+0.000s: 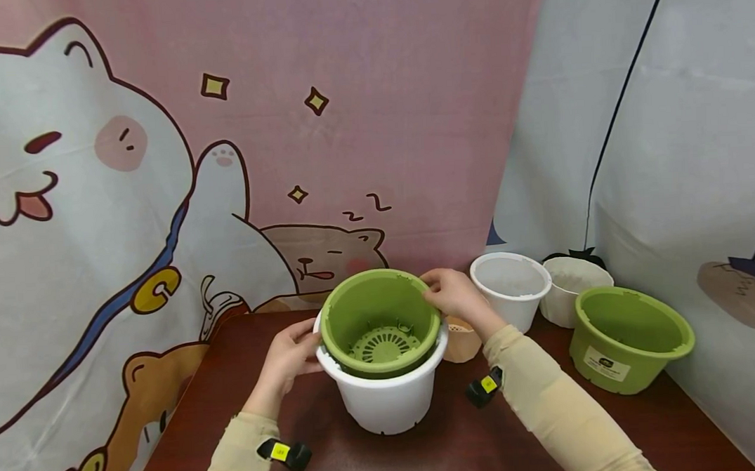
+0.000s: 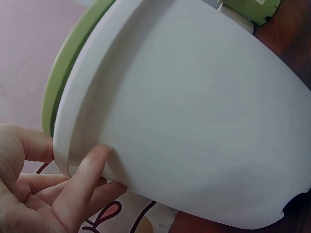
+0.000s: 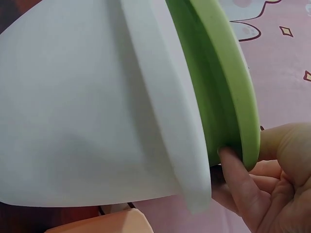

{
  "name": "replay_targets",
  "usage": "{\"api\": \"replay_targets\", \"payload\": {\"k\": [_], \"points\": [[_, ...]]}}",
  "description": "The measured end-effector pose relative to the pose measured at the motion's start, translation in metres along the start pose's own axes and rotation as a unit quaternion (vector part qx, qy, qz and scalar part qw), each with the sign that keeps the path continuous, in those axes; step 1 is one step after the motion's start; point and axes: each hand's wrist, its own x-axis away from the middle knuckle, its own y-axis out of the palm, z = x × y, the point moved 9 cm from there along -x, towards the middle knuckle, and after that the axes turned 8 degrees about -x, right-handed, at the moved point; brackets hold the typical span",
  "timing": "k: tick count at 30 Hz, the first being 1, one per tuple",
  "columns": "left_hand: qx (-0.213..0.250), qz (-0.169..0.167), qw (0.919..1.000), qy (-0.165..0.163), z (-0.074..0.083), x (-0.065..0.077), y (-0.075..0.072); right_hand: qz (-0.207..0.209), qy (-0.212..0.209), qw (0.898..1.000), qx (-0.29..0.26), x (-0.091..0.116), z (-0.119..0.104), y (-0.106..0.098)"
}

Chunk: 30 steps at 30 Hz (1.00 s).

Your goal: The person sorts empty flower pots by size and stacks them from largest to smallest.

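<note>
A green plastic flower pot (image 1: pixel 381 312) sits inside a larger white flower pot (image 1: pixel 388 404) on the table, its rim standing above the white one. My left hand (image 1: pixel 291 355) holds the white pot's rim at the left. In the left wrist view, the left fingers (image 2: pixel 87 170) curl around that white rim. At the right side, my right hand (image 1: pixel 459 295) pinches the green pot's rim. The right wrist view shows the right hand (image 3: pixel 272 179) with fingertips under the green rim and a gap between the green and white rims.
Behind the right forearm stand a white pot (image 1: pixel 512 303), a cream pot (image 1: pixel 560 305) and a green pot (image 1: pixel 600 352) with a label. A small orange pot (image 1: pixel 461 344) is beside the stacked pots. Printed cloth (image 1: pixel 410 121) hangs behind the dark red table (image 1: pixel 323 434).
</note>
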Motion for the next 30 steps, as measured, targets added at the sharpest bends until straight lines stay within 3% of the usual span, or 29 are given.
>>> {"api": "replay_targets", "payload": {"k": [30], "points": [[0.005, 0.004, 1.0, -0.002, -0.0014, -0.0001, 0.0001, 0.037, -0.008, 0.996, 0.079, -0.0023, -0.0017, 0.0007]]}}
